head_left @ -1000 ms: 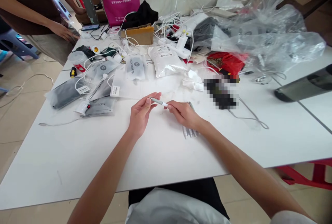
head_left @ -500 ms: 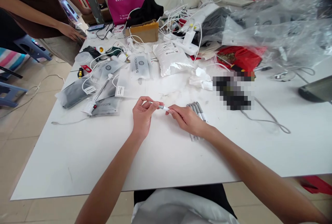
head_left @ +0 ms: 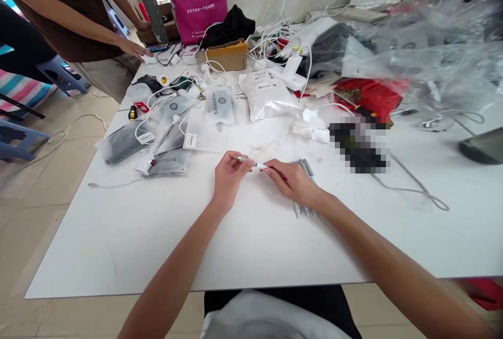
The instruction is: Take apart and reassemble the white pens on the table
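Observation:
Between my two hands, above the white table [head_left: 251, 244], is a slim grey-and-white pen [head_left: 259, 165], held nearly level. My left hand [head_left: 229, 177] is closed on its grey end, thumb and fingers pinching it. The white end sits in the closed fingers of my right hand [head_left: 293, 181]. Several more grey pens [head_left: 307, 167] lie side by side on the table, partly hidden beneath my right hand and wrist.
Packed grey pouches [head_left: 126, 140] and tangled cables lie at the left. Behind are a white parcel bag [head_left: 267, 95], a cardboard box [head_left: 228, 57] and clear plastic wrap [head_left: 424, 40]. A blurred dark patch [head_left: 357, 148] is at the right. Another person's hand [head_left: 133, 48] rests at the far left edge.
The camera view has shifted, so everything sits a little further right and lower. Both my hands still hold the pen. The other person's hand has moved slightly along the table edge.

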### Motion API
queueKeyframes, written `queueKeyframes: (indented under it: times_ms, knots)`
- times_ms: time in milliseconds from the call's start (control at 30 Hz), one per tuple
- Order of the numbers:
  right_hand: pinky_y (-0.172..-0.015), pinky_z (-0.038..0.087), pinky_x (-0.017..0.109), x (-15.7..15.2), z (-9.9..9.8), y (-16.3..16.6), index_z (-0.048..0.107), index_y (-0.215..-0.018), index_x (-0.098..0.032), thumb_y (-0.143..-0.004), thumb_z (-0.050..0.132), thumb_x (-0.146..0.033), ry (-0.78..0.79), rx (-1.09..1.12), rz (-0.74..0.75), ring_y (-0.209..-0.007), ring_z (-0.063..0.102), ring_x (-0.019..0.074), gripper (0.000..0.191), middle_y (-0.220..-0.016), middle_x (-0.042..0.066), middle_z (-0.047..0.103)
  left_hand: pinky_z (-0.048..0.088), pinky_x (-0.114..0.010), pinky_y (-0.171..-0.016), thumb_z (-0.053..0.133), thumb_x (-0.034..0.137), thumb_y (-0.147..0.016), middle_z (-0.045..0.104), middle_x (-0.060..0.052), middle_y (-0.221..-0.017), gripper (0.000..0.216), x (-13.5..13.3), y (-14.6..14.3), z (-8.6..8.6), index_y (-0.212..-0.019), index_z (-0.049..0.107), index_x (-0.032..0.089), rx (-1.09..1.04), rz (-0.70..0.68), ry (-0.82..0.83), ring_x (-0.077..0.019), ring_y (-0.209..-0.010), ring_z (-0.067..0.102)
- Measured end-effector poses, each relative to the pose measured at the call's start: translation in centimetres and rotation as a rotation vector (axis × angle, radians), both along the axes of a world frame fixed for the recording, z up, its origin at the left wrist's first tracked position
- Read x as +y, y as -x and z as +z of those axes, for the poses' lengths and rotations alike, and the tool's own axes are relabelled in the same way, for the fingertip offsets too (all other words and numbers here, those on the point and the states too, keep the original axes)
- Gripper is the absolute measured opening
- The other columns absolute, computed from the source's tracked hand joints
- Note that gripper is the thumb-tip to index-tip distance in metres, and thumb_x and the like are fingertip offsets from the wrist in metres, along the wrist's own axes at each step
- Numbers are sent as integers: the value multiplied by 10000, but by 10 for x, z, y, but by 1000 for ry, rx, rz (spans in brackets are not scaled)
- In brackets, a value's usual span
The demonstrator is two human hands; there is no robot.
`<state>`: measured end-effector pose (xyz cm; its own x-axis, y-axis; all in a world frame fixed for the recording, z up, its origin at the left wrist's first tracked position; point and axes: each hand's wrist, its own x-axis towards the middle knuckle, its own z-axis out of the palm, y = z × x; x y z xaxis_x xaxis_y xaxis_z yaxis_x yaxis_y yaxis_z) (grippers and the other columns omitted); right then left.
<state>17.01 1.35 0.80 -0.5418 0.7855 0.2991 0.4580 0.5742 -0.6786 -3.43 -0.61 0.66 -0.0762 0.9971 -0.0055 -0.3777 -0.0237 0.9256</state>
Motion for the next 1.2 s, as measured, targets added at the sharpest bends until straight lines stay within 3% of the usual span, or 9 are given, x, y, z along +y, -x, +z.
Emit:
queueKeyframes:
  times_ms: [67, 133, 300, 400, 567, 800, 1000, 1200]
  knots:
    - [-604, 398, 264, 2, -2, -2, 655, -1112, -201, -1122, 426, -395, -44, -3, -36, -588, 546, 137, 300, -732, 1, 644, 555, -314, -907, 882, 373, -851, 786, -57, -1108, 276, -1, 0, 3, -1062, 769, 236, 16, -78, -35, -179, -1001, 723]
    - [-587, 394, 264, 4, -4, -4, 640, -1096, -210, -1115, 440, -395, -69, -12, -55, -563, 546, 141, 273, -708, -3, 647, 564, -335, -920, 834, 392, -894, 783, -95, -1174, 257, -3, -1, 5, -1076, 784, 218, 58, -106, -59, -217, -1088, 717]
    - [-599, 417, 269, 5, -9, -5, 531, -1114, -220, -1068, 515, -342, -72, -72, -105, -650, 698, 186, 131, -849, 33, 778, 575, -332, -828, 836, 384, -893, 809, -98, -1069, 235, -4, -7, 2, -899, 697, 194, 58, -42, -35, -215, -1014, 732]
    - [-574, 377, 271, 3, -7, -3, 523, -1184, -213, -1079, 509, -397, -81, -145, -128, -634, 697, 199, 212, -837, 30, 779, 567, -328, -810, 842, 389, -889, 811, -91, -1032, 280, -4, -10, -3, -849, 645, 194, 41, -25, -14, -203, -974, 733]
    - [-590, 352, 276, 3, -3, -1, 593, -1186, -213, -1144, 346, -395, -123, -202, -66, -689, 684, 186, 310, -982, 66, 791, 554, -329, -849, 844, 396, -886, 812, -79, -1035, 253, -4, -9, -5, -1031, 755, 208, 98, 27, 0, -172, -896, 717]
    - [-527, 293, 276, 1, -8, -1, 553, -1152, -184, -1112, 435, -450, -133, -213, -140, -549, 587, 170, 294, -785, 32, 740, 566, -320, -780, 823, 404, -903, 798, -87, -1030, 211, -5, -11, -4, -933, 786, 198, 136, 27, -12, -188, -910, 717]
    - [-583, 342, 276, 2, -4, 1, 611, -1166, -198, -1153, 331, -397, -202, -178, -69, -697, 650, 167, 344, -963, 78, 762, 567, -319, -773, 825, 412, -902, 794, -82, -1007, 249, -5, -11, -5, -853, 715, 195, 78, 35, -1, -195, -947, 711]
    - [-546, 316, 265, 4, -12, -2, 537, -1096, -205, -1117, 431, -439, -148, -209, -160, -636, 674, 195, 258, -815, 53, 763, 571, -329, -785, 833, 412, -893, 798, -91, -1065, 249, -7, -13, -3, -897, 706, 198, 106, 26, -27, -202, -972, 720]
